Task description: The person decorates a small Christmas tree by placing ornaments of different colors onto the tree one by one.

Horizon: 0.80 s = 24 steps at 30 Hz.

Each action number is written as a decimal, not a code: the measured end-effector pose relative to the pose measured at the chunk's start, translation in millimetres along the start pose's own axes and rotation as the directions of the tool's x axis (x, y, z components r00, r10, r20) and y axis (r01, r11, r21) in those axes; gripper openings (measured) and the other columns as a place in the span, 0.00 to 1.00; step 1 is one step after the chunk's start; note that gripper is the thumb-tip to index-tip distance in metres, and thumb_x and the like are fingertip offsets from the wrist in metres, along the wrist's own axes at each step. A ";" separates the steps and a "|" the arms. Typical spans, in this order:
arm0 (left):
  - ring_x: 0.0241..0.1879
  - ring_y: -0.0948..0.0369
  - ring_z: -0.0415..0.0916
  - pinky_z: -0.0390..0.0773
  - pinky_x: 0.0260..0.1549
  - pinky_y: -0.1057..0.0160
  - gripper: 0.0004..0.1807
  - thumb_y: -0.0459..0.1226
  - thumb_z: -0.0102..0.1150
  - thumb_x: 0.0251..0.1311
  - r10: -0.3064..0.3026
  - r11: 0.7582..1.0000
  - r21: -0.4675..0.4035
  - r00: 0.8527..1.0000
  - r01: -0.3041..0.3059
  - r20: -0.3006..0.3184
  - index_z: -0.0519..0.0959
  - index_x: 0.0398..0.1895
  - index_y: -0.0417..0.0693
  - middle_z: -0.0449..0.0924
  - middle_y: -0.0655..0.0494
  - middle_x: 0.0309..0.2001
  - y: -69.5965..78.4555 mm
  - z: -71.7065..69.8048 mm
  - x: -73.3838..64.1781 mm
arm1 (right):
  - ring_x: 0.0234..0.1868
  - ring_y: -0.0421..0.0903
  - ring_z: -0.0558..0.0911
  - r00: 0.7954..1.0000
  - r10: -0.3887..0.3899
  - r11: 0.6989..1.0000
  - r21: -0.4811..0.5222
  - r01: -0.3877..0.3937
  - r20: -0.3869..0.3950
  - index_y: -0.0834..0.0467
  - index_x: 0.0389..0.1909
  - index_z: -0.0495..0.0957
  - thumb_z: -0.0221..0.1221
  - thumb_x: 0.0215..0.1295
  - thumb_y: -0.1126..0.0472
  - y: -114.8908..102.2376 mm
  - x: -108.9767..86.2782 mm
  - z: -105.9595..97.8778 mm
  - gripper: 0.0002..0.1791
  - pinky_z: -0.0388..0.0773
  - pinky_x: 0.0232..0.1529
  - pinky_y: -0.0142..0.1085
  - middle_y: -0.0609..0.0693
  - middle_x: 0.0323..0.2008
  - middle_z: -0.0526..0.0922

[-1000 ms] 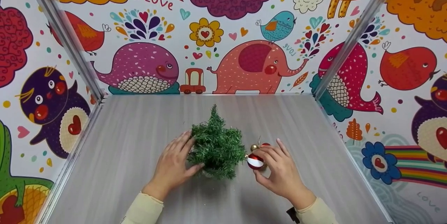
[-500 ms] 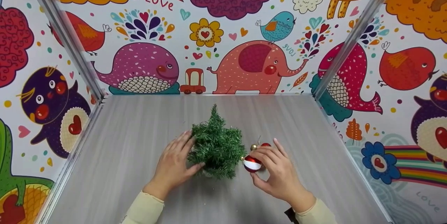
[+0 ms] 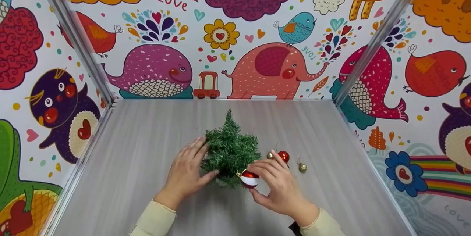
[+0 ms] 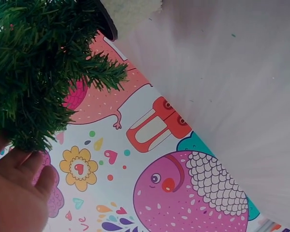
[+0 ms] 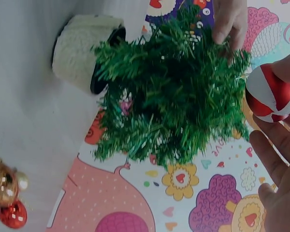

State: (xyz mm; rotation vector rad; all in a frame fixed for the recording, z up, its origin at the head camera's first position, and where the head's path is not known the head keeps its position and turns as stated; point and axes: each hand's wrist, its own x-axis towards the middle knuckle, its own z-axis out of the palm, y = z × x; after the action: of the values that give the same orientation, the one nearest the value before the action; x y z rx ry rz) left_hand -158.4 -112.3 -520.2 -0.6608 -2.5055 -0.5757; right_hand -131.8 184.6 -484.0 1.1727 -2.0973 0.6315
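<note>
A small green artificial tree [image 3: 232,155] stands at the middle of the grey table [image 3: 147,136], its base in a pale pot [image 5: 79,53]. The left hand [image 3: 189,168] rests against the tree's left side, fingers extended and thumb set wide of them, the fingertips among the branches. At the tree's near right side, the right hand [image 3: 278,182] pinches a red-and-white bauble [image 3: 250,181] between thumb and fingers. Farther right on the table, a red bauble [image 3: 283,156] lies just beside a gold bauble [image 3: 270,155]; a small gold ornament [image 3: 302,167] lies to their right, slightly nearer.
</note>
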 end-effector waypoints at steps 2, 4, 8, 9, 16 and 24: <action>0.70 0.49 0.61 0.62 0.66 0.46 0.42 0.60 0.64 0.57 0.010 1.000 -0.001 1.000 -0.010 -0.014 0.73 0.66 0.40 0.64 0.46 0.72 1.2 -0.4 0.6 | 0.55 0.49 0.79 1.000 0.002 1.000 0.005 -0.002 0.009 0.57 0.55 0.80 0.71 0.49 0.56 -1.6 0.9 3.1 0.29 0.58 0.66 0.60 0.45 0.53 0.82; 0.70 0.50 0.62 0.63 0.65 0.46 0.41 0.60 0.65 0.56 0.020 1.000 -0.001 0.999 -0.020 -0.036 0.75 0.64 0.40 0.65 0.47 0.71 2.1 -0.7 1.1 | 0.56 0.49 0.79 1.000 0.006 1.000 0.010 -0.006 0.019 0.57 0.56 0.80 0.71 0.50 0.56 -2.8 1.7 6.1 0.29 0.57 0.67 0.60 0.44 0.54 0.82; 0.68 0.50 0.65 0.66 0.63 0.47 0.38 0.58 0.68 0.53 0.055 0.998 -0.005 0.992 -0.056 -0.110 0.76 0.61 0.42 0.68 0.47 0.69 4.3 -2.0 2.0 | 0.57 0.48 0.79 0.999 0.021 1.000 0.018 -0.022 0.037 0.56 0.58 0.79 0.71 0.52 0.55 -4.5 3.0 11.7 0.30 0.56 0.68 0.59 0.43 0.55 0.81; 0.67 0.50 0.66 0.67 0.63 0.47 0.38 0.57 0.69 0.52 0.067 0.998 -0.009 0.989 -0.069 -0.131 0.76 0.60 0.42 0.69 0.47 0.68 5.1 -2.6 2.0 | 0.57 0.48 0.78 0.999 0.023 1.000 0.021 -0.024 0.039 0.56 0.58 0.79 0.71 0.52 0.55 -4.9 3.3 12.9 0.30 0.57 0.68 0.60 0.43 0.55 0.81; 0.64 0.52 0.69 0.72 0.57 0.48 0.34 0.49 0.74 0.46 0.176 0.983 -0.014 0.954 -0.185 -0.242 0.78 0.58 0.50 0.69 0.50 0.68 12.1 -8.1 1.8 | 0.58 0.49 0.78 0.999 0.018 0.999 0.037 -0.019 0.040 0.57 0.58 0.79 0.71 0.51 0.57 -6.9 5.3 21.0 0.31 0.58 0.65 0.63 0.45 0.57 0.80; 0.68 0.48 0.64 0.67 0.61 0.48 0.22 0.43 0.74 0.48 0.293 0.951 -0.022 0.924 -0.308 -0.246 0.86 0.50 0.57 0.63 0.48 0.72 21.8 -13.6 2.7 | 0.58 0.52 0.78 1.000 0.011 0.998 0.056 -0.012 0.019 0.57 0.59 0.78 0.72 0.50 0.58 -9.6 7.0 29.0 0.32 0.59 0.64 0.64 0.47 0.58 0.80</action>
State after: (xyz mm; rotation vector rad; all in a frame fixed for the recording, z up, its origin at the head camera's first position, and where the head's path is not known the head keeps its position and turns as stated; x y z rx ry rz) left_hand -144.0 -100.9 -502.0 -0.9203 -2.1164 -0.5791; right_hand -134.9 156.5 -497.5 1.2023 -2.1155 0.6909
